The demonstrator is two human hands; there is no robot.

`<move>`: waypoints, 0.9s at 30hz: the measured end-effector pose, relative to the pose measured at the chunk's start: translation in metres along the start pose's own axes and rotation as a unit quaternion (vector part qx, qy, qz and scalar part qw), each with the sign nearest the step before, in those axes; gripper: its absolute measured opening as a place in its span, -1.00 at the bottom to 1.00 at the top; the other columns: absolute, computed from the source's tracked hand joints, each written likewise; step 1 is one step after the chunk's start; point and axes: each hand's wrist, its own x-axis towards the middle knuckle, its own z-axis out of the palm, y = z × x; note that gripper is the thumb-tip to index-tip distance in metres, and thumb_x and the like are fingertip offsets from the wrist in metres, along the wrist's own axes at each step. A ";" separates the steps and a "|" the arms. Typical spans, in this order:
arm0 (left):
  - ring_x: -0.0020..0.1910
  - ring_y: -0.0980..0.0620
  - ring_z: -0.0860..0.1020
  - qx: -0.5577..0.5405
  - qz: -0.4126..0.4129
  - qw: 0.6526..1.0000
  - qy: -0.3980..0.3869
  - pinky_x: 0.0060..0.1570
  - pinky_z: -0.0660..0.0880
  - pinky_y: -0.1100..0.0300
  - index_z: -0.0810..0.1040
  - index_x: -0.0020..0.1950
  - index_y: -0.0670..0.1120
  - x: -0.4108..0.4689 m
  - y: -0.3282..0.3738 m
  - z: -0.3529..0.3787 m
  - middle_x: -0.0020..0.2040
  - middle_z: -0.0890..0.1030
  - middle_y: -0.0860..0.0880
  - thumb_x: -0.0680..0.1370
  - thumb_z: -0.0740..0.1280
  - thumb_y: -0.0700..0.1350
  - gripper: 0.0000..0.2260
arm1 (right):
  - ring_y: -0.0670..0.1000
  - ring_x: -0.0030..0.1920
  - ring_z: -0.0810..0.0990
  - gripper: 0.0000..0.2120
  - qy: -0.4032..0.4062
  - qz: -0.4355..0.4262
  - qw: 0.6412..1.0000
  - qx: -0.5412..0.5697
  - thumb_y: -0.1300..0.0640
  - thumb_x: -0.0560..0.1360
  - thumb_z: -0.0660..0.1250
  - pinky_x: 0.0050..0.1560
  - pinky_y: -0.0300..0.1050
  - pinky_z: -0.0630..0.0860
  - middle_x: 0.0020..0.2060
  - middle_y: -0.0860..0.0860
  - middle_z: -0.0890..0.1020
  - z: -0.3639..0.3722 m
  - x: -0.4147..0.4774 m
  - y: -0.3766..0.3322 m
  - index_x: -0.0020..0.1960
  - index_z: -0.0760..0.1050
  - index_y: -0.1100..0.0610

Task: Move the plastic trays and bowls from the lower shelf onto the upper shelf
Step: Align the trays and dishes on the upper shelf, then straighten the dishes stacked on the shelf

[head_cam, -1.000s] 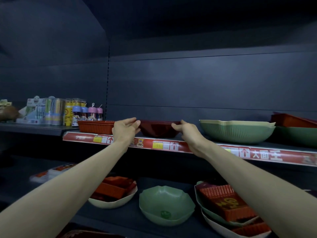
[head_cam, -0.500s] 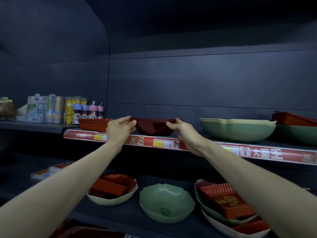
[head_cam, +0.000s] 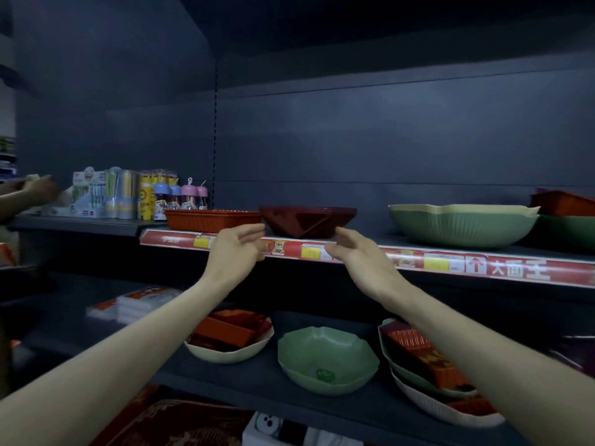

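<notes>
A dark red bowl (head_cam: 307,222) rests on the upper shelf (head_cam: 354,252), between an orange-red tray (head_cam: 212,219) and a large green bowl (head_cam: 460,225). My left hand (head_cam: 233,252) and my right hand (head_cam: 360,255) hover just in front of the shelf edge, either side of the dark red bowl, both open and holding nothing. On the lower shelf (head_cam: 257,378) sit a cream bowl (head_cam: 230,350) with red trays in it, an empty green bowl (head_cam: 326,358), and stacked bowls (head_cam: 428,403) holding red trays (head_cam: 418,355).
Bottles and packaged goods (head_cam: 128,197) crowd the upper shelf's left end, where another person's hand (head_cam: 35,188) reaches in. More green bowls and a red tray (head_cam: 563,204) stand at far right. Flat packets (head_cam: 138,302) lie on the lower left shelf.
Both hands let go of the dark red bowl and pulled back toward me, away from the shelf. The bowl stays on the upper shelf.
</notes>
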 end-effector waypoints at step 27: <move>-0.29 0.01 0.58 0.345 -0.068 0.899 -0.261 -0.30 0.44 0.13 0.38 0.61 0.10 -0.145 -0.153 0.063 -0.36 0.59 0.02 0.51 0.31 -0.05 -0.37 | 0.14 0.38 0.45 -0.45 -0.079 0.136 0.943 -0.293 -0.17 0.66 0.20 0.33 0.03 0.42 0.36 0.02 0.56 0.071 -0.121 0.202 0.61 0.23 -0.10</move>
